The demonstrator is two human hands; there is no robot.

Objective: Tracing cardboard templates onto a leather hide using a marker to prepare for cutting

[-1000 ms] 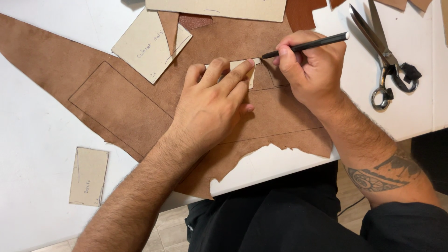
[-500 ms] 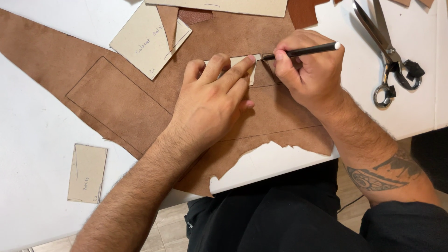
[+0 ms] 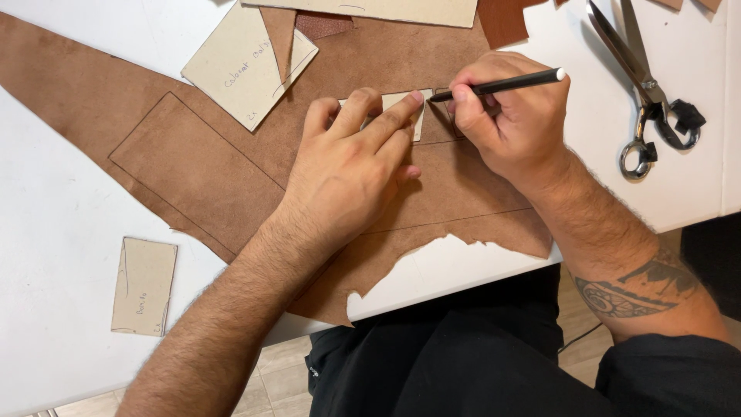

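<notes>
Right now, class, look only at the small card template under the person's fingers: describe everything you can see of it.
The small card template is a pale beige piece of stiff card, seemingly rectangular, mostly hidden. It lies flat on the brown leather sheet. The left hand presses it down with spread fingers, so only strips between the fingertips and its right edge show. The right hand holds a black pen whose tip meets that right edge. A dark traced line on the leather runs just beside it.
</notes>
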